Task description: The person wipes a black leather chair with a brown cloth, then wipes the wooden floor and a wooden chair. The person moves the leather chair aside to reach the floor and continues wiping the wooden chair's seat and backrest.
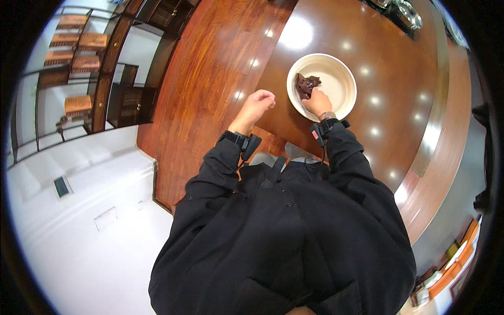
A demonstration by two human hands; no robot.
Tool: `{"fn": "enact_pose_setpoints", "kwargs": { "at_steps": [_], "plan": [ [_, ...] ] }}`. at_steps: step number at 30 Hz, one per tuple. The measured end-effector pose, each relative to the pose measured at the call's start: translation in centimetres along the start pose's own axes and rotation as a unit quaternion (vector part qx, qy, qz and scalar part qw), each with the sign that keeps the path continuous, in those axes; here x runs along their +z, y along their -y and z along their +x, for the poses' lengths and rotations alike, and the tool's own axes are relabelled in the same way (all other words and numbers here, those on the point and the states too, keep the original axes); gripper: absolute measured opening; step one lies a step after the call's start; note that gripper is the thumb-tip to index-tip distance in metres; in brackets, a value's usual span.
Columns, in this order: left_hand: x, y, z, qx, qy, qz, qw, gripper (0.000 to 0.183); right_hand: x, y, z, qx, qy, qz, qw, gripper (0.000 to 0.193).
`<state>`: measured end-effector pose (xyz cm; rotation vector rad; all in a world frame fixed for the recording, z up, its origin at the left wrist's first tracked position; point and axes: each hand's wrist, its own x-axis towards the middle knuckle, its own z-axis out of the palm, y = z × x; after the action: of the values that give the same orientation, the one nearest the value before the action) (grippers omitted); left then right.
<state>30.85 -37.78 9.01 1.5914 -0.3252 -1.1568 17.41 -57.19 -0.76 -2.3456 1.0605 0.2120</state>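
Observation:
A round cream-coloured basin (350,84) stands on the brown table. Against its left inner wall lies a glossy dark-brown clump (307,84), soft and wet-looking, whose kind I cannot make out. My right hand (316,102) reaches over the basin's near rim, its fingers closed on the lower right of the clump; the fingertips are partly hidden. My left hand (256,107) hovers left of the basin, apart from it, with its fingers curled in and nothing showing in them. Black devices are strapped round both wrists.
The glossy wooden table (388,126) reflects many ceiling lights. Shiny metal ware (407,14) sits at its far right edge. Reddish wooden floor (210,63) lies to the left, with a dark shelf unit (113,58) beyond. A white wall (105,184) is at lower left.

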Motion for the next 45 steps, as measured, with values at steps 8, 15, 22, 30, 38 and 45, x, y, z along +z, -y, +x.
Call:
{"fn": "enact_pose_setpoints", "kwargs": {
  "at_steps": [8, 15, 22, 30, 38, 45],
  "plan": [
    [4.5, -0.1, 8.0, 0.023, 0.134, 0.160, 0.978, 0.020, -0.4, -1.1, -0.4, 0.087, 0.104, 0.066, 0.989, 0.032],
    [6.2, -0.8, 13.4, 0.011, 0.269, 0.152, 0.951, 0.046, -3.4, -0.4, -2.3, 0.035, -0.006, 0.305, 0.952, 0.027],
    [8.6, -1.9, 16.3, -0.250, 0.315, -0.055, 0.914, 0.047, -6.2, 0.9, -3.3, 0.088, -0.130, 0.576, 0.802, 0.021],
    [11.0, -0.4, 17.0, -0.329, 0.359, -0.228, 0.843, 0.032, -5.8, 1.7, -3.6, 0.172, -0.306, 0.502, 0.791, 0.045],
    [10.8, -0.4, 17.1, -0.260, 0.331, -0.135, 0.897, 0.034, -5.3, 0.9, -3.6, 0.042, -0.155, 0.181, 0.970, 0.076],
    [9.8, -1.8, 15.4, -0.198, 0.389, -0.109, 0.893, 0.029, -6.4, 1.4, -3.2, -0.075, -0.173, 0.226, 0.956, 0.056]
  ]
}}
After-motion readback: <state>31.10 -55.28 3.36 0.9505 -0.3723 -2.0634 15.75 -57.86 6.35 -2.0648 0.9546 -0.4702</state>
